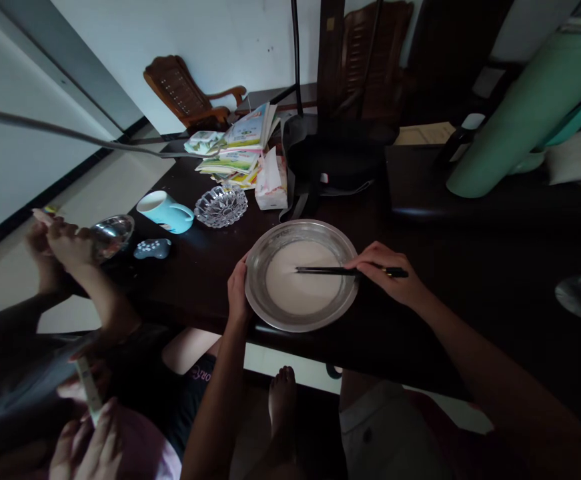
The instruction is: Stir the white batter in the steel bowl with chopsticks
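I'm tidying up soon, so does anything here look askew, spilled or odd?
The pile of colourful paper booklets looks askew, its layers jutting unevenly behind the clear glass dish. No spill shows around the round silver metal bowl, though the dark table could hide one.

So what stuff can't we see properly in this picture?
All in the head view:
- The floor of the big bowl: hidden by the white liquid.
- Some fingers of the left hand: hidden by the big bowl.
- The top of the green flask: cut off by the picture's edge.
- Words on the booklets: too small and blurry.
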{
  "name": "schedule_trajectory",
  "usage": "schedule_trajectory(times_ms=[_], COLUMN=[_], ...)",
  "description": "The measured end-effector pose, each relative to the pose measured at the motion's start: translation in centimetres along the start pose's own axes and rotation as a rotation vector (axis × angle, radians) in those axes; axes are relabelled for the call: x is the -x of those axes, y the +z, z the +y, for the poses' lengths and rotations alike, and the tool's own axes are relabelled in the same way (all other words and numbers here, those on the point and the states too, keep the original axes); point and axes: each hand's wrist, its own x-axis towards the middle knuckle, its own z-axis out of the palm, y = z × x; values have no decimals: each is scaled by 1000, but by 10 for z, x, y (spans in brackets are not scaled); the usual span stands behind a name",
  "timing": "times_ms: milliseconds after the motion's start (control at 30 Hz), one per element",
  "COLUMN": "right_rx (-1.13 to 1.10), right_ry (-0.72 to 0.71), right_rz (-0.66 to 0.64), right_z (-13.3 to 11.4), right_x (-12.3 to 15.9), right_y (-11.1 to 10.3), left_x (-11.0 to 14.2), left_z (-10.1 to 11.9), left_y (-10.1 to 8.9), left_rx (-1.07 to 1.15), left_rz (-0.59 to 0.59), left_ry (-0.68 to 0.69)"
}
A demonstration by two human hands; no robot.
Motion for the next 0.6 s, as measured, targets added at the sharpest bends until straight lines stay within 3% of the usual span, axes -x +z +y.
schedule_trajectory(times_ms=[133,300,367,467,533,600], right_rx=[-131,-61,-2,-89,-154,-125], right_ry=[115,45,35,94,108,71], right_rz=[175,-53,2,162,131,0], right_z=[2,-1,0,2,2,1], right_x=[1,2,1,1,1,1], right_y=[-4,-1,-2,-4,-3,-1], left_x=[0,0,0,0,0,0], left_z=[-1,-3,-2,0,0,0], left_y=[0,-1,-1,-1,-1,-1], left_rx=[6,-14,-14,-9,-15,-23], left_rz=[-9,3,5,-9,-16,-10], left_ry=[3,6,2,9,16,10])
